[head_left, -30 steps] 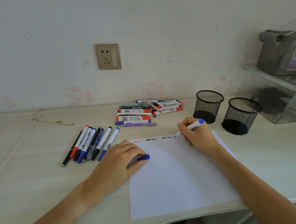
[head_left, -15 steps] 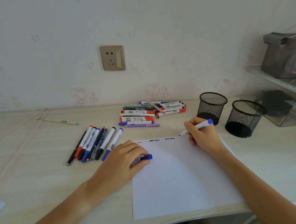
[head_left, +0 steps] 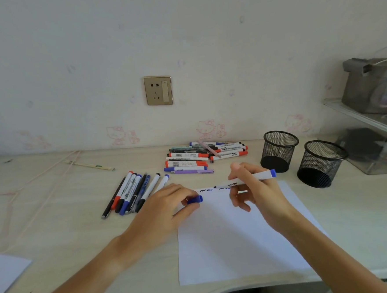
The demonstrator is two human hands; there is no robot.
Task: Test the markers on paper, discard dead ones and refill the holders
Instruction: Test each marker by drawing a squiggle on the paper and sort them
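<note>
A blue marker (head_left: 247, 181) is being pinched in the right hand (head_left: 257, 192), tip just above the paper (head_left: 240, 246), for testing. Its cap (head_left: 194, 199) is being gripped by the left hand (head_left: 164, 207) fingers, probably for recapping.

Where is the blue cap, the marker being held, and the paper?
blue cap (head_left: 195, 199), head view, on its side.
marker (head_left: 256, 178), head view, on its white barrel.
paper (head_left: 236, 246), head view, on its bare middle.
</note>
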